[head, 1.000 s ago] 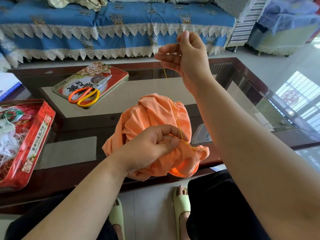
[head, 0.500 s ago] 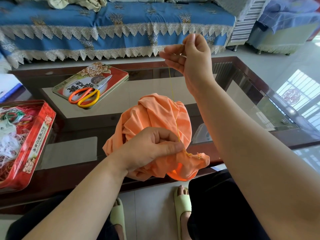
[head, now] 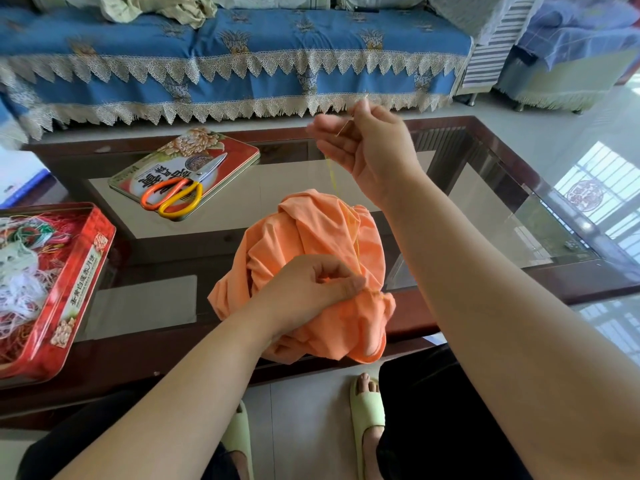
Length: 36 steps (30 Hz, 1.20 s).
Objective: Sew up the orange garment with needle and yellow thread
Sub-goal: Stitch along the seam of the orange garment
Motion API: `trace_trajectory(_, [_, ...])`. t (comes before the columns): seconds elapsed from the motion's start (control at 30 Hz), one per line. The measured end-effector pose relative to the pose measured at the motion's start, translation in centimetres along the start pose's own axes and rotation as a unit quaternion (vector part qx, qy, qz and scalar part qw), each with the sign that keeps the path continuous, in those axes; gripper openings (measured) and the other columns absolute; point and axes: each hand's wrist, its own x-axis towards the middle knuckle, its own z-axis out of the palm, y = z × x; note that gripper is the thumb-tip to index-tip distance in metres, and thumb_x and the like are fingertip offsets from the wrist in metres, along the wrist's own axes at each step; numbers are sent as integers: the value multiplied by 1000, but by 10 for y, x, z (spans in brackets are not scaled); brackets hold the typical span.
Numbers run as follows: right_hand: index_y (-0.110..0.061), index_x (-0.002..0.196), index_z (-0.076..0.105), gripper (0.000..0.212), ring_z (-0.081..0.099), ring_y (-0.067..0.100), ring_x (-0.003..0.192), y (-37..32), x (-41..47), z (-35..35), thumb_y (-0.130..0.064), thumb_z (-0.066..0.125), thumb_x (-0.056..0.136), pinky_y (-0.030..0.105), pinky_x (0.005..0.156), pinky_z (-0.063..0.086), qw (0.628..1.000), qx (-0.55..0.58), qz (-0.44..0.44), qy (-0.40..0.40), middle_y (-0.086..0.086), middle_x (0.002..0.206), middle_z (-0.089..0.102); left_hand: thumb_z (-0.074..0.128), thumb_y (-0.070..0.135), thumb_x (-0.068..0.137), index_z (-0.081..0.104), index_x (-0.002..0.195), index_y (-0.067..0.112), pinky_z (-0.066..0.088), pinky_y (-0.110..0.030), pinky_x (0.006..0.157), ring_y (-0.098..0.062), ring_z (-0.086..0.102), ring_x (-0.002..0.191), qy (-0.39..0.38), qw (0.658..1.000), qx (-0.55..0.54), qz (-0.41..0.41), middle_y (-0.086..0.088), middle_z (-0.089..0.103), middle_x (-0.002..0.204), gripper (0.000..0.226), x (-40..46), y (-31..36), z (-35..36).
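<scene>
At the left edge of the frame sits an open red tin (head: 74,271) full of tangled threads. Right of it, toward the upper middle, a flat tin lid (head: 221,150) lies on the glass table (head: 502,216) with orange-and-yellow scissors (head: 173,197) resting on top.

In the lower centre, the left hand (head: 311,292) is curled closed around a bunched orange garment (head: 311,233), thumb and forefinger pinching the cloth right where the stitch comes out. From that spot a yellow thread (head: 333,178) runs up and slightly left to the right hand (head: 367,150), raised in the upper centre-right. That hand pinches the needle (head: 344,128) between thumb and forefinger, the other fingers loosely fanned; the hand is a little blurred.

The step looks like drawing a stitch tight. To do it well, pull evenly along the thread's line, keep the left pinch firm so the fabric does not pucker, and stop once slack is gone.
</scene>
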Motion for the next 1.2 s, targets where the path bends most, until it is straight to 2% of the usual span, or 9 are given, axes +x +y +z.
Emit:
trace_trajectory(0.13, [-13, 90, 42, 23, 65, 15, 49, 10, -17, 7, -22, 29, 107, 19, 41, 48, 997, -26, 78, -5, 1, 54, 62, 67, 39, 86, 71, 78, 23, 43, -18, 77, -4, 60, 83, 73, 995, -58, -29, 13, 67, 78, 19, 6, -3, -5])
trace_trajectory(0.3, [-12, 92, 45, 16, 32, 8, 39, 21, -52, -5, -17, 35, 104, 17, 37, 25, 977, -97, 185, -51, -4, 51, 35, 70, 49, 68, 74, 86, 22, 49, -28, 86, -14, 65, 93, 93, 985, -130, -61, 6, 74, 88, 33, 6, -5, -15])
trace_trajectory(0.43, [-6, 96, 54, 14, 44, 11, 48, 16, -73, -21, -15, 46, 101, 18, 45, 40, 960, -225, 150, -75, 1, 63, 54, 67, 26, 86, 74, 88, 22, 52, -14, 76, -1, 67, 81, 48, 990, -120, -48, 10, 74, 82, 8, 2, -3, -18])
trace_trajectory(0.57, [-9, 95, 61, 15, 51, 11, 48, 8, -82, -28, -22, 53, 98, 19, 48, 44, 954, -271, 103, -73, 1, 83, 73, 66, 26, 87, 73, 96, 18, 54, -16, 71, -6, 68, 83, 45, 986, -157, -45, 3, 75, 91, 14, -2, -1, -22])
trace_trajectory(0.7, [-10, 93, 68, 18, 52, 8, 51, 12, -83, -28, -27, 66, 89, 20, 48, 43, 955, -292, 45, -16, -4, 62, 60, 68, 31, 80, 73, 98, 17, 53, -23, 75, -15, 69, 92, 53, 982, -172, -58, -2, 76, 96, 24, -2, -1, -23])
trace_trajectory(0.87, [-6, 92, 68, 12, 56, 9, 57, 20, -81, 2, -17, 67, 88, 22, 50, 46, 958, -281, -36, -47, 7, 71, 58, 75, 33, 71, 70, 100, 16, 51, -23, 73, -13, 67, 89, 12, 981, -180, -77, 0, 74, 91, 33, 1, -2, -12])
trace_trajectory(0.97, [-1, 95, 67, 16, 63, 10, 61, 27, -91, 14, -15, 66, 88, 21, 54, 52, 953, -282, -19, -109, 7, 73, 63, 64, 11, 91, 61, 107, 27, 52, -19, 74, -4, 66, 85, 48, 985, -159, -41, 11, 70, 86, 23, 1, -2, -5])
trace_trajectory(1.07, [-1, 86, 67, 21, 64, 16, 61, 32, -106, 4, -22, 69, 86, 24, 54, 52, 945, -305, 21, -120, 11, 69, 66, 39, 1, 100, 64, 101, 15, 52, -21, 66, -12, 58, 72, 90, 979, -184, -14, -1, 61, 74, 29, 0, -3, -8])
trace_trajectory(1.2, [-1, 85, 69, 19, 58, 12, 53, 31, -119, -15, -19, 65, 90, 17, 45, 44, 954, -275, 80, -86, 8, 67, 66, 58, 6, 86, 63, 107, -7, 51, -30, 61, -23, 57, 57, 57, 963, -261, -19, -14, 56, 61, 25, 2, -5, -13])
